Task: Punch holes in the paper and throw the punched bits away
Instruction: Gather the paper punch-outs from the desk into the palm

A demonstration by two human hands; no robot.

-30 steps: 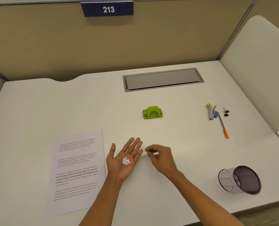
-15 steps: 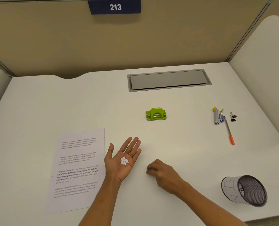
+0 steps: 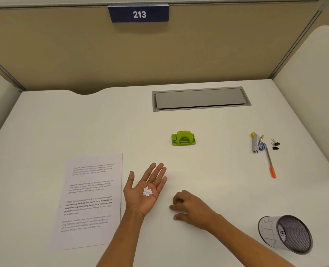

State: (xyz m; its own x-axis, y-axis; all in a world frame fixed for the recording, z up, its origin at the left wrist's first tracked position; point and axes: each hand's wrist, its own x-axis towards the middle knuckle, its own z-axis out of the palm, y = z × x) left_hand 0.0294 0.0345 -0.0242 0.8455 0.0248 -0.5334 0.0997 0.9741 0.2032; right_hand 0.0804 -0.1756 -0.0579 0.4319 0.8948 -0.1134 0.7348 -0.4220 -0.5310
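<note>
My left hand (image 3: pixel 144 189) lies palm up on the white desk (image 3: pixel 208 180), fingers spread, with a small heap of white punched bits (image 3: pixel 147 191) resting in the palm. To its right, my right hand (image 3: pixel 190 208) rests palm down on the desk, fingers curled and fingertips touching the surface, thumb apart from them; I see nothing between them. The printed paper (image 3: pixel 90 199) lies flat left of my left hand. The green hole punch (image 3: pixel 183 138) stands further back at the centre. A mesh cup (image 3: pixel 287 234) wrapped in paper lies tipped at the near right.
A stapler (image 3: pixel 255 142), a blue sharpener (image 3: pixel 262 145), two black binder clips (image 3: pixel 275 144) and an orange-capped pen (image 3: pixel 270 164) lie at the right. A grey cable hatch (image 3: pixel 200 98) is set in the desk at the back. Partition walls close off the back and sides.
My right hand has moved down and right, away from my left palm, and set its fingertips on the desk. My left hand and the bits have stayed put.
</note>
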